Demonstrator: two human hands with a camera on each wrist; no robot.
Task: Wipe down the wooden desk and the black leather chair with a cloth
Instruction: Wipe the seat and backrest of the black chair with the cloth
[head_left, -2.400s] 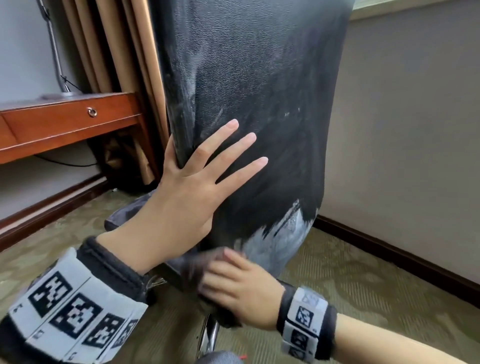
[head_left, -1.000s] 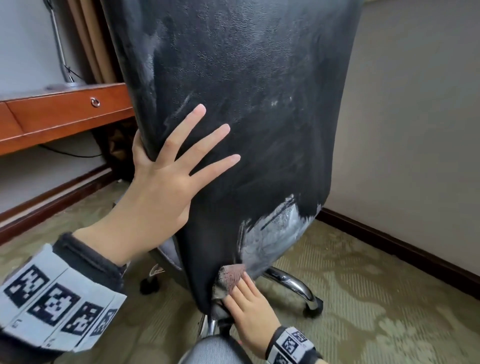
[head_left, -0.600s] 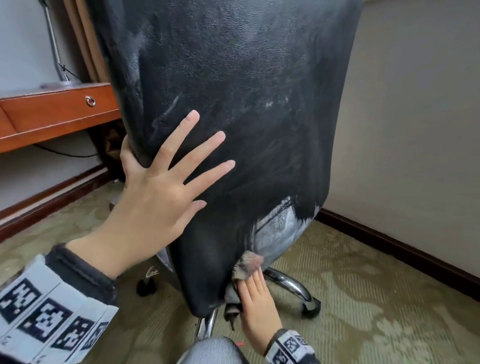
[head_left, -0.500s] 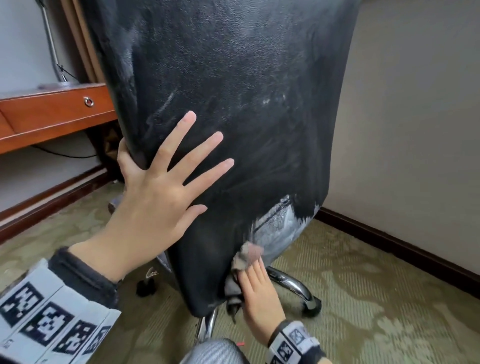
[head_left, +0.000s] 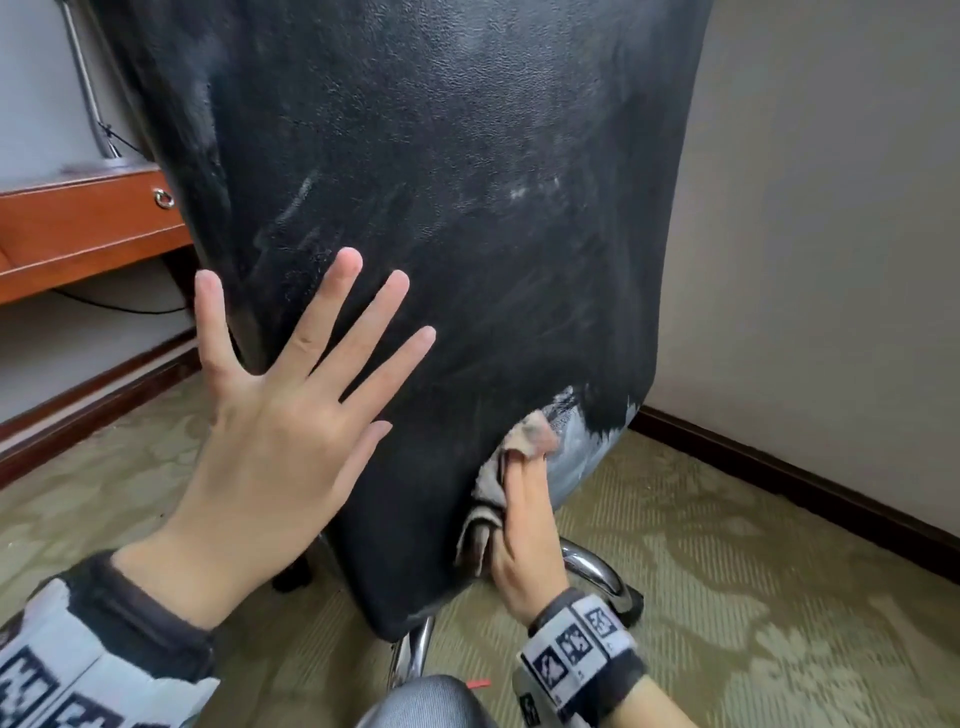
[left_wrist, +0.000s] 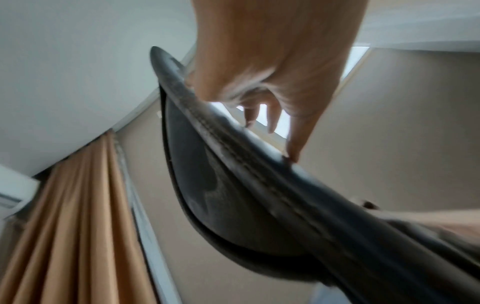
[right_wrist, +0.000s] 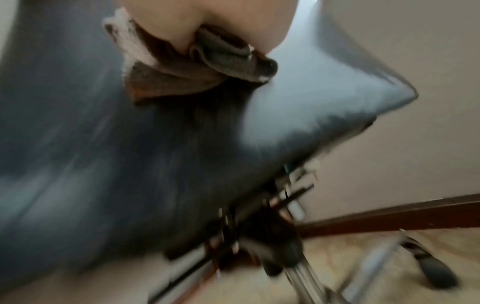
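The black leather chair (head_left: 457, 218) fills the head view, its backrest facing me and streaked with dust. My left hand (head_left: 291, 415) lies flat against the back near its left edge, fingers spread and straight; the left wrist view shows fingertips (left_wrist: 293, 152) touching the chair's seam (left_wrist: 233, 144). My right hand (head_left: 524, 525) presses a crumpled brownish-white cloth (head_left: 519, 447) with straight fingers onto the low right part of the back, beside a pale grey dusty patch (head_left: 576, 457). The right wrist view shows the cloth (right_wrist: 182, 78) bunched under the palm. The wooden desk (head_left: 88, 228) stands at the far left.
A chrome chair base (head_left: 592, 566) with a black castor (head_left: 631, 605) stands on patterned green carpet (head_left: 753, 597). A beige wall with dark skirting (head_left: 805, 483) is close on the right. Tan curtains (left_wrist: 78, 226) hang behind. A lamp pole (head_left: 91, 98) stands on the desk.
My right hand has slid the cloth up from the bottom edge toward the grey patch. My left thumb has come off the chair's edge and now points upward.
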